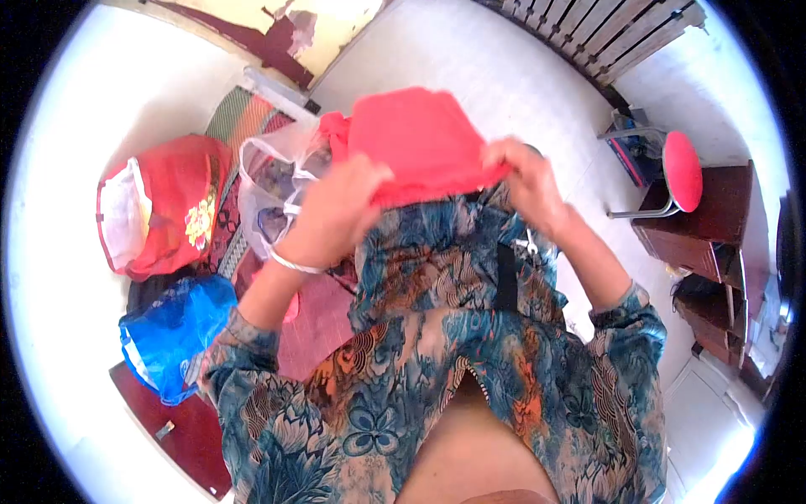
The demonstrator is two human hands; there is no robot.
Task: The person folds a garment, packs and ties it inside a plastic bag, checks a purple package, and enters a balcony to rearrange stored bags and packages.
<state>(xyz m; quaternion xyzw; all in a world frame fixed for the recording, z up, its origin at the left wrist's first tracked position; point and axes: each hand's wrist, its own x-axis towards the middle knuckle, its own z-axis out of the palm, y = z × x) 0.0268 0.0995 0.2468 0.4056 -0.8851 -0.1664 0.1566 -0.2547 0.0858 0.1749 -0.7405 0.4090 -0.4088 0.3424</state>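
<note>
A bright red cloth (420, 139) is stretched between my two hands, above my lap. My left hand (340, 197) pinches its near left corner, and a white bangle circles that wrist. At the right corner, the fingers of my right hand (529, 181) are closed on the cloth's edge. Both hands are slightly blurred. Beyond my left hand, a clear plastic bag (273, 164) with white handles holds things I cannot make out. Part of the red fabric bunches up beside this bag.
On my left stand a large red bag (172, 218) with a yellow flower print and a blue bag (180, 323). A patterned mat (235, 118) lies under them. To the right are a red-topped stool (682, 172) and a brown wooden cabinet (714, 206).
</note>
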